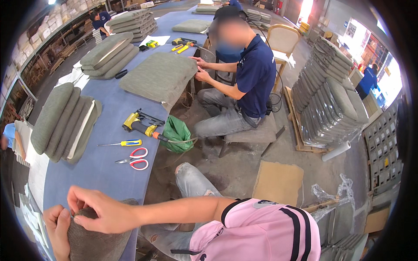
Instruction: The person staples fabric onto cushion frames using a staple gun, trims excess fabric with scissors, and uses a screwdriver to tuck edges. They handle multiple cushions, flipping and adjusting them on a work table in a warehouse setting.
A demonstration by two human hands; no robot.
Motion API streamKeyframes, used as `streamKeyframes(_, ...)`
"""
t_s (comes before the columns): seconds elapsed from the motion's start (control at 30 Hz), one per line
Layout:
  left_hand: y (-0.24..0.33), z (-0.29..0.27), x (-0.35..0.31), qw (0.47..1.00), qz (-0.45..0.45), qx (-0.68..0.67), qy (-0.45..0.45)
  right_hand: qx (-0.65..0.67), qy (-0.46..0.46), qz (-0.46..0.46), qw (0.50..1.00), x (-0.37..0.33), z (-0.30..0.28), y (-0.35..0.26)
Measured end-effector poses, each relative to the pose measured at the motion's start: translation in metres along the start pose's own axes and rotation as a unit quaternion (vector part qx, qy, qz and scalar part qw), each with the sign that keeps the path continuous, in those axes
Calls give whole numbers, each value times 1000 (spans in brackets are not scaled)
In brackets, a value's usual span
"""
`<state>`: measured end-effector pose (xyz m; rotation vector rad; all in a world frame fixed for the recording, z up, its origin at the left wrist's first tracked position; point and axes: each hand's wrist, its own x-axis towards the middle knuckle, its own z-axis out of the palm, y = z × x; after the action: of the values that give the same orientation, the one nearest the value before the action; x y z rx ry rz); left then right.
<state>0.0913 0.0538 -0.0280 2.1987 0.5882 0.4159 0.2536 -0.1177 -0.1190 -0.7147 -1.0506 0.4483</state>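
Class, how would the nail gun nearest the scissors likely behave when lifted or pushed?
The nail gun probably feels heavy for its size, given its bulky, metal-looking body. Its attached hose may tug when lifted. Lying flat, its angular shape should make it slide or pivot rather than roll.

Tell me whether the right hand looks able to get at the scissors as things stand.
Probably yes: the scissors lie uncovered on the blue table, near the right hand, with nothing visible blocking the way. It would likely first have to leave the grey-green cushion.
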Motion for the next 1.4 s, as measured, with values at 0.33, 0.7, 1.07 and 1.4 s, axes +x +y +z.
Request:
streamKeyframes(0.33,18,6,-13,982,-108,-92,-127,-630,-55,282,721,40,-198,282)
streamKeyframes(0.7,36,30,-13,992,-119,8,32,-701,-127,226,665,69,-215,292)
streamKeyframes(1.07,9,-8,57,917,-179,-244,-261,93,165,-189,964,35,-100,-58)
streamKeyframes(1.4,-2,-2,45,904,-159,-271,-289,32,57,-228,971,28,-37,-79)
